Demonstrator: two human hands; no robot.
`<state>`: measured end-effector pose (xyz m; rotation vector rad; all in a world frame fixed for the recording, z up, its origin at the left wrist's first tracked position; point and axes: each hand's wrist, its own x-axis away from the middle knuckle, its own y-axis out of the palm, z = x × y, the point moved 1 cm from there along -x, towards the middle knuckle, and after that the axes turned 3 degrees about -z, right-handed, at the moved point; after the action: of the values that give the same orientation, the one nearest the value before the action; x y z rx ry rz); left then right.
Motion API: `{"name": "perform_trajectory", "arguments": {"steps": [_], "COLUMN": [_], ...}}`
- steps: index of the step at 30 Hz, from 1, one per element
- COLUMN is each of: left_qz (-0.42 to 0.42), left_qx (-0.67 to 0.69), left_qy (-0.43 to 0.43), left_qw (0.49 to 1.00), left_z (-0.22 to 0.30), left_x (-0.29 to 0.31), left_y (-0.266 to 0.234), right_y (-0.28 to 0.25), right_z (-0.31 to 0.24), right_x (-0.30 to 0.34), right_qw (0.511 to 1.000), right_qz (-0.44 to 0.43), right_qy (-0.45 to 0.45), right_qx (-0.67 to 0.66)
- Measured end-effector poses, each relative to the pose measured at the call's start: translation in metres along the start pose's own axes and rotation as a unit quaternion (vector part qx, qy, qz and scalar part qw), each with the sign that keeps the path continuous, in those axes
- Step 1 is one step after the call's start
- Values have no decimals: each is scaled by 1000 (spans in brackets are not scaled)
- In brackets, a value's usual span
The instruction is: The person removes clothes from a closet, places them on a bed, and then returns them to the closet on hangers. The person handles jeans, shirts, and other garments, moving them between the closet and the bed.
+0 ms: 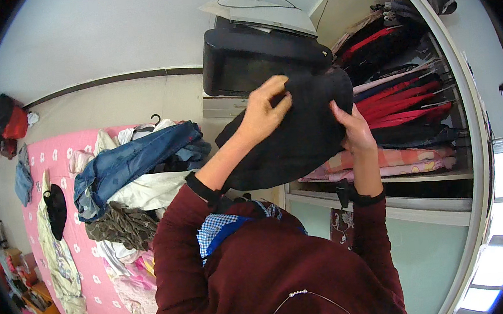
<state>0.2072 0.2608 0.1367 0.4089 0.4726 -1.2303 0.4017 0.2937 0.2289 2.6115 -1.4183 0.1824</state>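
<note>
Gripping a black garment [297,141], the left hand [263,112] and right hand [352,126] clamp it before the wardrobe shelf [419,182].

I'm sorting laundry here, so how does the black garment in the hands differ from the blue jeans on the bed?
The black garment is plain black and held up by both hands; the jeans are blue denim, lying untouched on the clothes pile on the pink bed. The garment is at the wardrobe, the jeans to the left. Both are crumpled, unfolded.

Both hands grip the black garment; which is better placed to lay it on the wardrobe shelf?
Probably the right hand: it holds the black garment on the wardrobe shelf side; the left hand is farther away.
</note>
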Motion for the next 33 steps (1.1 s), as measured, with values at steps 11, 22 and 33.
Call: {"name": "perform_trajectory", "arguments": {"steps": [11,22,33], "left_qz": [-545,-470,-569], "left_qx": [-228,56,-333], "left_qy": [-97,-74,-239], "left_qw": [801,878,713], "left_z": [-23,-10,13], "left_x": [-6,12,-16], "left_y": [22,50,-36], "right_y": [2,-12,-45], "right_z": [11,14,30], "right_x": [-5,20,4], "right_qw": [984,995,997], "right_qz": [-32,-92,38], "right_qy": [52,-22,10], "right_qx": [167,19,-69]}}
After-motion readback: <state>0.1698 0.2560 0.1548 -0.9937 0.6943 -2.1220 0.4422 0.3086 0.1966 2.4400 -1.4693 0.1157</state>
